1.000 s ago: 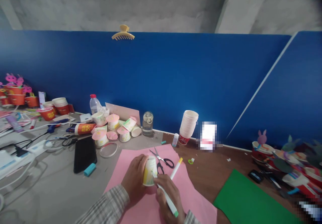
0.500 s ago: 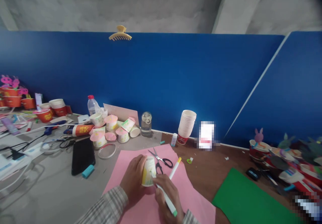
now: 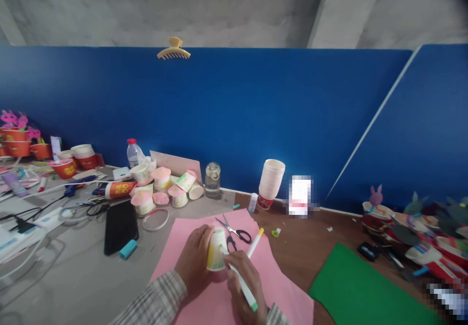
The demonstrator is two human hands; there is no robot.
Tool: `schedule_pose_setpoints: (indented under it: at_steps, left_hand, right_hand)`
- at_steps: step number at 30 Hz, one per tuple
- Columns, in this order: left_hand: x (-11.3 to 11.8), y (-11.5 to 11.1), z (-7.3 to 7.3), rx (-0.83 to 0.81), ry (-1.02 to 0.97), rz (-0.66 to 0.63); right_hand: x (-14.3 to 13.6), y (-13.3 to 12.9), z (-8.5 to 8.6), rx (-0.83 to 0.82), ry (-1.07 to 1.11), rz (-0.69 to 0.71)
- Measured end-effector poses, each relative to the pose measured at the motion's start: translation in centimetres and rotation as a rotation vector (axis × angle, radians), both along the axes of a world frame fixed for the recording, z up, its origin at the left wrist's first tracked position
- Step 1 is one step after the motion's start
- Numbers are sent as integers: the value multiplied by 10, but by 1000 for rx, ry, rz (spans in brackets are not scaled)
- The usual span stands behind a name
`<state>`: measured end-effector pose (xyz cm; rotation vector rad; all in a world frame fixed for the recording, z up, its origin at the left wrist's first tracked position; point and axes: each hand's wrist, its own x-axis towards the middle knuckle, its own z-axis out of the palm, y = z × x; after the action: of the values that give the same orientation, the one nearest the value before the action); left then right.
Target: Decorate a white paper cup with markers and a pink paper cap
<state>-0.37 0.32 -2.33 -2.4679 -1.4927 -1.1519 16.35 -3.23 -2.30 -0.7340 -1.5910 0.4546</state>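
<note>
A paper cup [image 3: 217, 249], white with yellow and green patterning, is upside down over the pink paper [image 3: 204, 296]. My left hand [image 3: 195, 254] is closed round its left side. In my right hand [image 3: 246, 278] is a marker [image 3: 244, 290] with a white barrel and a green end, its tip at the cup's right side; I cannot tell whether it touches. Behind the cup lie open scissors [image 3: 234, 232] with black handles. A second marker [image 3: 256, 242], white with a yellow end, lies on the paper just beyond my right hand.
Decorated paper cups [image 3: 179, 196] with pink tops cluster at back left. A black phone [image 3: 121, 227] and a blue marker cap [image 3: 127, 249] lie left. A glass jar [image 3: 212, 181], glue stick [image 3: 253, 202] and stacked cups [image 3: 271, 179] stand behind. Green paper [image 3: 365, 291] lies right.
The marker and my right hand have shifted very slightly to the right along the cup. My left hand keeps its hold, with the cup nearly in the same place.
</note>
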Motion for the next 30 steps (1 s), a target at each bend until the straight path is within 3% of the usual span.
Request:
schedule_pose_setpoints:
  at_steps: [9,16,23,30]
  left_hand:
    - [0,2,-6,15,5,10]
    - [1,1,0,0,4,16]
    - [1,0,1,3,2,14]
    - [1,0,1,-6,9,27]
  right_hand:
    - [0,-1,-3,-53,7,66]
    - [1,2,-2,-40,3,77]
    - [2,3,-2,-13,-34,-2]
    - [3,3,2,-59,-9,89]
